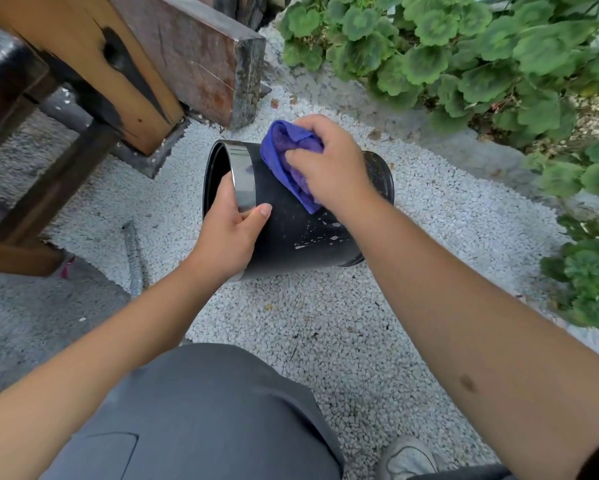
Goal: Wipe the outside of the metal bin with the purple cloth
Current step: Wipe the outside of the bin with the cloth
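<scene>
Partway: bin [291,230] tipped on gravel [326,323], left hand [228,233] gripping rim; right hand [329,164] presses cloth [284,150] on upper side. Pale specks lower down remain unwiped.

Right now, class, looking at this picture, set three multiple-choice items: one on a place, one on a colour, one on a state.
1. Where does the cloth rest?
A. on the gravel
B. on the bin's side
C. inside the bin

2. What colour is the cloth?
A. purple
B. yellow
C. white

3. How does the bin lie?
A. upright
B. upside down
C. tipped on its side

Answers: 1 B, the right hand presses it onto the black wall; 2 A, it is plainly purple; 3 C, its open mouth faces left, where the left hand grips the rim.
</scene>
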